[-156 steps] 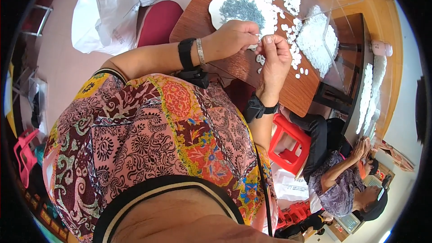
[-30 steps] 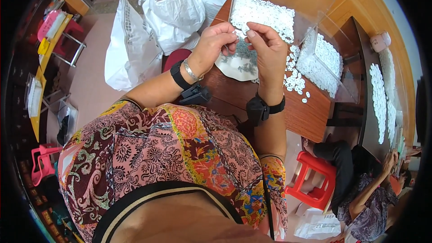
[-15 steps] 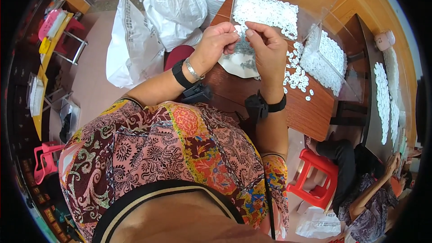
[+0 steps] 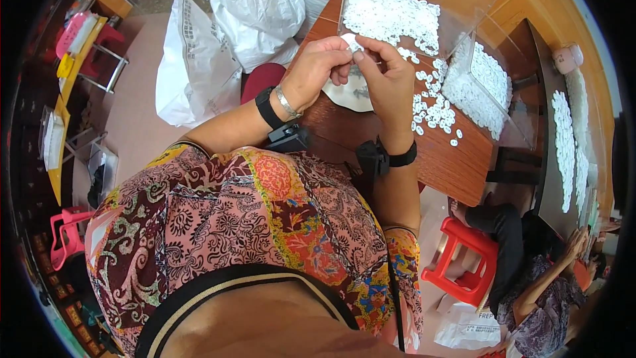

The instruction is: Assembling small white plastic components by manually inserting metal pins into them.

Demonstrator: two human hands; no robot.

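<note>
My left hand (image 4: 320, 66) and my right hand (image 4: 386, 76) meet above the wooden table (image 4: 457, 166), fingertips pinched together on a small white ring-shaped piece (image 4: 351, 42). Just beneath the hands lies a white plate (image 4: 344, 95), mostly hidden by them. Loose white pieces (image 4: 434, 106) are scattered on the table right of my right hand. Behind the hands a clear plastic sheet carries a large heap of white pieces (image 4: 391, 16). Both wrists wear black bands.
A second clear tray of white pieces (image 4: 480, 86) sits at the right. White plastic bags (image 4: 245, 6) lie on the floor at the left, beside a dark red stool (image 4: 262, 79). Another person (image 4: 536, 278) sits at lower right near a red stool (image 4: 467, 262).
Five seconds ago my hands worked lower over the scattered pieces by the plate. They have since lifted toward the big heap, and over the last second they barely shifted.
</note>
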